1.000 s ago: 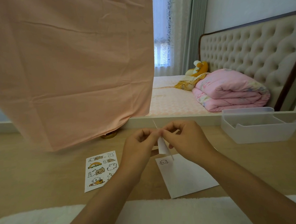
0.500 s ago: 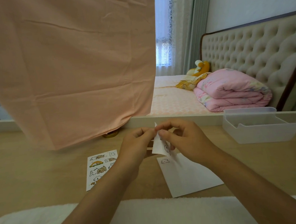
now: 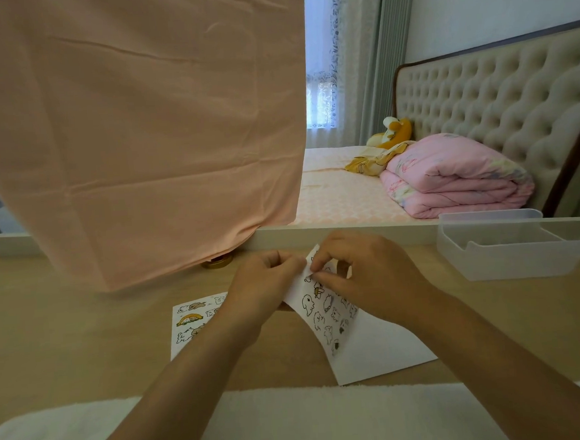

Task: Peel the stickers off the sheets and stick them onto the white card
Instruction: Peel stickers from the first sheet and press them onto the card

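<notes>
both hands have their fingers curled in tight. left hand [image 3: 266, 286] pinches the top left edge of a sticker sheet [image 3: 322, 315]. right hand [image 3: 371, 276] pinches at a small sticker near the sheet's top. the sheet is held tilted over the far end of the white card [image 3: 383, 350], which lies flat on the table [image 3: 67, 338]. can't tell if the sticker has lifted, the fingers cover it. a second sticker sheet [image 3: 190, 317] lies flat to the left, its right side hidden by the left forearm. so two sheets, one card, one clear bin [image 3: 510, 256] far right.
</notes>
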A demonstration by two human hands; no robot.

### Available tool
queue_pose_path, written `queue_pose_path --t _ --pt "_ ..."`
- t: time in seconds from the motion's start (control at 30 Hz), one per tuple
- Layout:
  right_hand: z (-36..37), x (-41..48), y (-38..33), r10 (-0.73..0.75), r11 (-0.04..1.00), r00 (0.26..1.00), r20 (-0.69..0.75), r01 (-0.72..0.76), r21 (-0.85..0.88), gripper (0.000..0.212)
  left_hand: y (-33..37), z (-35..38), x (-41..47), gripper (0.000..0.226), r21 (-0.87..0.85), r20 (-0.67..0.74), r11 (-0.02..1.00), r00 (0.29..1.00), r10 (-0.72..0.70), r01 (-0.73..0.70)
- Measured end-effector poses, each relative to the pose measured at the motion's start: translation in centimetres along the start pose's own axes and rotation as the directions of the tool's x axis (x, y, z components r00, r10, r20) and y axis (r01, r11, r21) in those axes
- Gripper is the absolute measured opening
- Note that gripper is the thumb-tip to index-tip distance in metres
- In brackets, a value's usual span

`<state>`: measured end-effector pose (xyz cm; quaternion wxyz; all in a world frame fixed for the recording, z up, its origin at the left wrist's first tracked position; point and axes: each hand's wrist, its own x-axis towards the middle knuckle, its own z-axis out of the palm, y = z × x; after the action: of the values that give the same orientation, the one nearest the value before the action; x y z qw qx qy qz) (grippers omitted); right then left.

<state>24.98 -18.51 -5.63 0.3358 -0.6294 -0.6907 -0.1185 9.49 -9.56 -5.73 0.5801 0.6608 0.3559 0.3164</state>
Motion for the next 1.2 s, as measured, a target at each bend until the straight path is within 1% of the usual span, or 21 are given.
queue_pose_path --t 0.07,0.13,0.27,0.37,0.43,0.5,0.53,0.6,0.63,0.73,0.8,0.87,1.0,1.03,1.13,1.2 --pt "-0.1 0.0 0.0 -0.064 0.997 0.998 -0.023 0.063 -0.050 0.005 0.2 -0.1 0.0 0.017 -0.008 -0.010 1.000 1.000 -0.001 0.001" --pt "-0.1 0.0 0.0 -0.097 0.993 0.995 -0.038 0.094 -0.070 0.004 0.3 -0.2 0.0 0.018 -0.002 -0.013 1.000 1.000 0.004 -0.004" --pt "-0.1 0.0 -0.1 -0.108 0.993 0.993 -0.038 0.105 -0.061 0.005 0.1 -0.5 0.0 0.018 0.104 -0.012 0.993 0.999 0.051 -0.049" --pt "0.0 -0.1 -0.3 -0.080 0.995 0.995 -0.060 0.076 -0.058 0.005 0.0 -0.4 0.0 0.016 0.122 -0.033 0.989 0.996 0.088 -0.083" --pt "0.0 -0.1 -0.5 -0.014 0.999 0.997 -0.079 0.012 -0.031 0.005 0.3 -0.5 -0.1 0.021 0.060 0.001 0.994 0.996 0.089 -0.089" --pt "0.0 -0.1 -0.5 0.120 0.992 0.990 -0.074 -0.118 0.036 0.007 0.6 -0.7 -0.2 0.030 -0.024 0.098 0.998 0.993 0.063 -0.061" --pt "0.0 -0.1 -0.5 0.192 0.979 0.979 -0.061 -0.186 0.087 0.007 0.6 -0.8 -0.1 0.037 -0.025 0.147 0.998 0.987 0.059 -0.056" --pt "0.0 0.1 -0.2 0.315 0.934 0.949 -0.034 -0.303 0.192 0.006 0.3 -1.0 0.1 0.055 0.072 0.180 0.993 0.980 0.082 -0.096" --pt "0.0 0.3 -0.2 0.364 0.907 0.931 -0.019 -0.349 0.236 0.007 0.1 -1.0 0.2 0.059 0.133 0.170 0.983 0.980 0.104 -0.127" --pt "-0.1 0.5 -0.1 0.471 0.813 0.881 0.055 -0.457 0.361 0.012 -0.5 -0.8 0.3 0.053 0.241 0.090 0.941 0.971 0.222 -0.238" --pt "-0.2 0.6 -0.3 0.518 0.745 0.849 0.104 -0.508 0.434 0.011 -0.8 -0.6 0.3 0.045 0.300 0.042 0.896 0.943 0.331 -0.328" --pt "-0.2 0.7 -0.5 0.541 0.698 0.830 0.133 -0.532 0.480 0.009 -1.1 -0.5 0.2 0.041 0.366 0.008 0.841 0.905 0.426 -0.399" --pt "-0.2 0.9 -0.6 0.567 0.650 0.810 0.153 -0.553 0.521 0.006 -1.3 -0.3 0.4 0.039 0.496 0.023 0.708 0.823 0.568 -0.502" --pt "-0.3 0.9 -0.6 0.575 0.637 0.802 0.159 -0.562 0.528 0.006 -1.3 -0.4 0.4 0.038 0.508 0.024 0.692 0.811 0.584 -0.513" --pt "-0.5 0.9 -0.6 0.584 0.608 0.786 0.201 -0.588 0.534 0.005 -1.4 -0.5 0.4 0.037 0.499 -0.004 0.707 0.814 0.580 -0.501" --pt "-0.6 0.8 -0.6 0.585 0.597 0.780 0.224 -0.600 0.532 0.005 -1.6 -0.7 0.5 0.042 0.504 -0.047 0.742 0.843 0.535 -0.443"
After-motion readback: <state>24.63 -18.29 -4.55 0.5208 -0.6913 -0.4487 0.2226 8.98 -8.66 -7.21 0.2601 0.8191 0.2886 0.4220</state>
